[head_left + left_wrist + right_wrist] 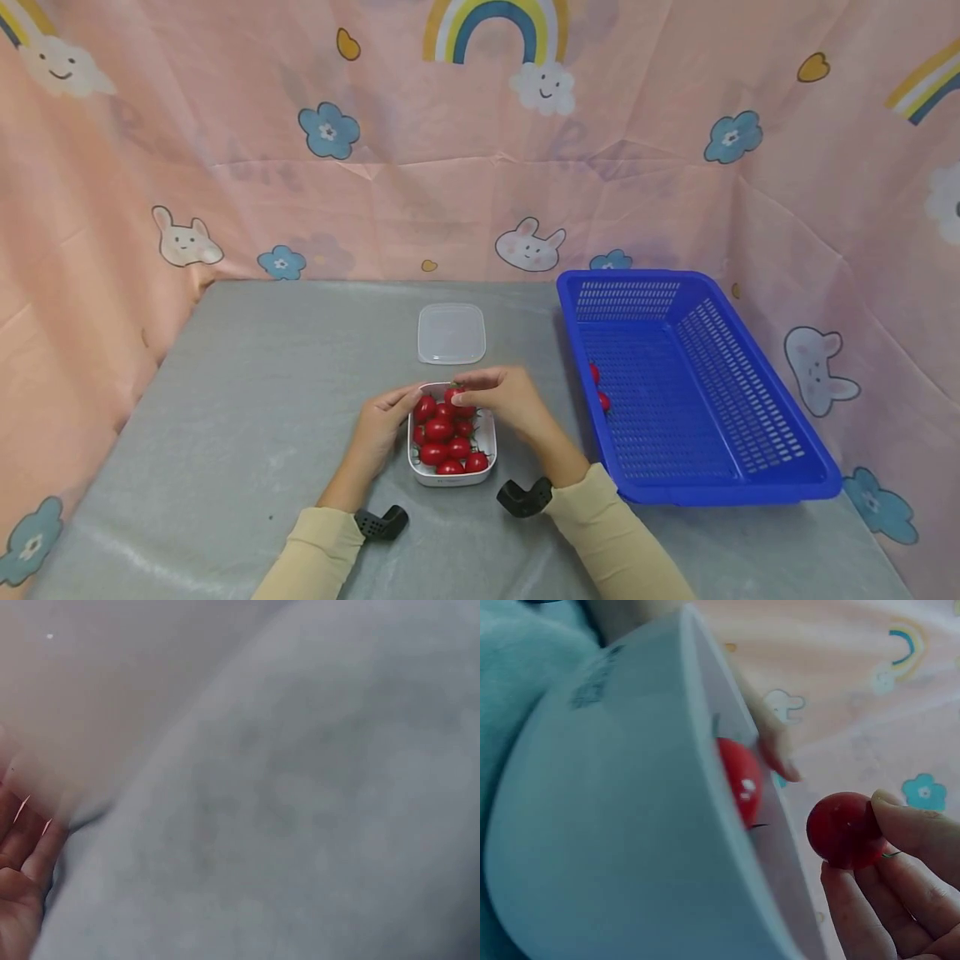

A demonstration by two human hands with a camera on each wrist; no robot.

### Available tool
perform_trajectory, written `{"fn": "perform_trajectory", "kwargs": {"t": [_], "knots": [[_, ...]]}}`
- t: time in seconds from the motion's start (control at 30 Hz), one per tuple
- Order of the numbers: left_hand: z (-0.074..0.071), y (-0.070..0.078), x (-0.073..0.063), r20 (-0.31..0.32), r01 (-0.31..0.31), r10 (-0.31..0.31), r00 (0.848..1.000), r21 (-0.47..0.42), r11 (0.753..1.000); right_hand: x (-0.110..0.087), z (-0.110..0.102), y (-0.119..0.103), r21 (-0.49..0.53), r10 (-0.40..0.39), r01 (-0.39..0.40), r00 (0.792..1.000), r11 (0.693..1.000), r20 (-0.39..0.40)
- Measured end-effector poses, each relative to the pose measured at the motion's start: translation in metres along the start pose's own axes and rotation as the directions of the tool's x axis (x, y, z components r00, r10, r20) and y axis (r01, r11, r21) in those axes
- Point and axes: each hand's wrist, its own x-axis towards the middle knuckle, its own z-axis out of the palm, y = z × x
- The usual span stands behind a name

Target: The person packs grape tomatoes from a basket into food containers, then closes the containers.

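Note:
A small white container (452, 479) full of red cherry tomatoes (438, 429) stands on the table. My left hand (377, 423) holds its far left rim, with a fingertip over the edge in the right wrist view. Above the far right part of the container, my right hand (508, 398) pinches one cherry tomato (845, 830) between thumb and fingers. Another cherry tomato (740, 780) shows inside the rim in that view. The left wrist view is blurred and catches only some fingers of the left hand (28, 862).
Behind the container lies a clear square lid (452, 333) on the grey table (225, 417). To the right stands a large blue basket (723, 496) with two cherry tomatoes visible along its left wall. A pink patterned cloth (420, 192) hangs behind.

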Motion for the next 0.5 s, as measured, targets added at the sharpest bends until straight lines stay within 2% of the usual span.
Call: {"fn": "perform_trajectory", "kwargs": {"t": [0.2,0.5], "knots": [[0.0003,0.0001,0.0,0.004,0.003,-0.003,1.0,-0.002,1.0,-0.0014,0.0055,0.0037,0.014,0.003,-0.003,1.0,1.0,-0.012],[0.0003,-0.0016,0.0004,0.0,-0.001,0.001,1.0,0.011,1.0,-0.0031,0.01,0.0055,-0.027,-0.006,0.006,1.0,1.0,-0.025]]}}
